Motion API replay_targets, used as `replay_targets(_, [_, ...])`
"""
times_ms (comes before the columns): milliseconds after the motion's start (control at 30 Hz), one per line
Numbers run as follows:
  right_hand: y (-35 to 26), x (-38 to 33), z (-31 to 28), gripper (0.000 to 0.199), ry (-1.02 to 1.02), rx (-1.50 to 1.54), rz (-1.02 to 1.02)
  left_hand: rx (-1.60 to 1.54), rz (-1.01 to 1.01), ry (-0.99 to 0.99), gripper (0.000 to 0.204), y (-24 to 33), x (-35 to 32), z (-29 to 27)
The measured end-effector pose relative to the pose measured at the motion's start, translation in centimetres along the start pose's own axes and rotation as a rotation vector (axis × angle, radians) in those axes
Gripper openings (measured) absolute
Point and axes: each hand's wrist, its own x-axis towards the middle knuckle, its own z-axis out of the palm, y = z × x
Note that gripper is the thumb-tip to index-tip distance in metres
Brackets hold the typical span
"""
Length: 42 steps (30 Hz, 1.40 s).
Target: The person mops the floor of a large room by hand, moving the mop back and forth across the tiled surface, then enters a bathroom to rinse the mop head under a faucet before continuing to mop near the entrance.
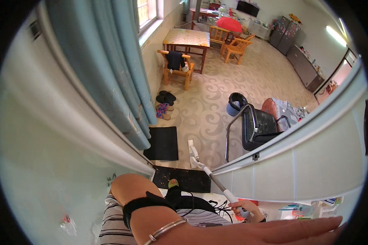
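The right hand (246, 209) is closed around the near end of a long mop handle (216, 183), whose head (193, 157) rests far off on the patterned floor (216, 98) beside a black mat (162, 143). The left hand (298, 230) is open and flat, holding nothing, stretched to the right. With only one hand gripping, I think the handle can twist and knock the black chair (255, 126) to its right.

Patterned beige floor (216, 102); on it 2 black mats (163, 143), slippers (164, 105), mop head (193, 157), dark bin (236, 103).
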Motion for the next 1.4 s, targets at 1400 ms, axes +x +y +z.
replay_targets(1400, [-77.6,21.3,-1.5,0.011,0.201,0.451,-0.27,0.888,-0.947,0.321,0.039,-28.3,12.0,-92.4])
